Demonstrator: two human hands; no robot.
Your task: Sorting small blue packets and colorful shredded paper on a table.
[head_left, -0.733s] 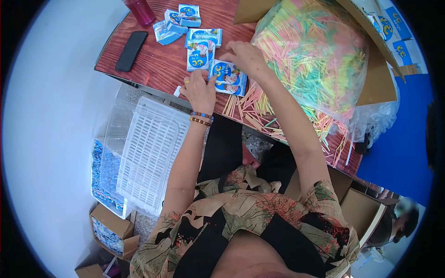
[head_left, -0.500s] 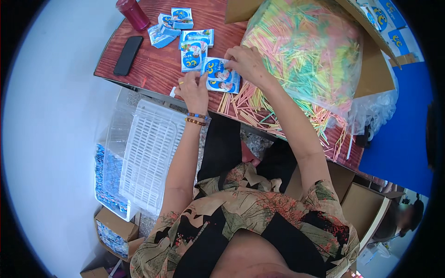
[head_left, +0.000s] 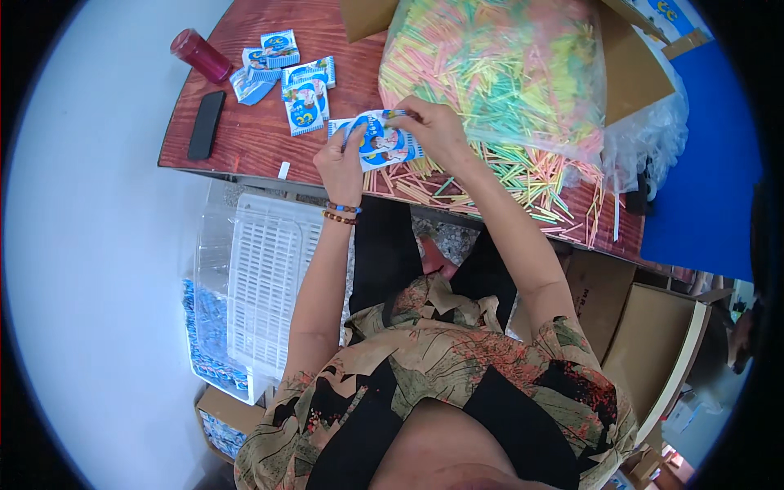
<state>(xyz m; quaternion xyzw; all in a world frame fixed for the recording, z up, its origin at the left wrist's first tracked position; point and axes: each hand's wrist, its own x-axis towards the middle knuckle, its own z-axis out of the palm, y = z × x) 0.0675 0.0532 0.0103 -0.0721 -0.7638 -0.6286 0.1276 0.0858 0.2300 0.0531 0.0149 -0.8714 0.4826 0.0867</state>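
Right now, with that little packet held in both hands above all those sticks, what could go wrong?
The blue and white packet is pinched between the left hand and right hand, so a tug could tear it. Loose coloured sticks lie right at the table edge; a forearm sweep might knock some off. The bulging clear bag of sticks could spill more.

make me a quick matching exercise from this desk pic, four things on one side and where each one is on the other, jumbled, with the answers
Things:
1. black phone
2. red bottle
3. blue and white packet
4. bag of coloured sticks

Places:
A. held between the left hand and the right hand
B. lying flat near the table's left edge
C. at the far left corner of the table
D. in an open cardboard box on the person's right

Pairs: 1-B, 2-C, 3-A, 4-D
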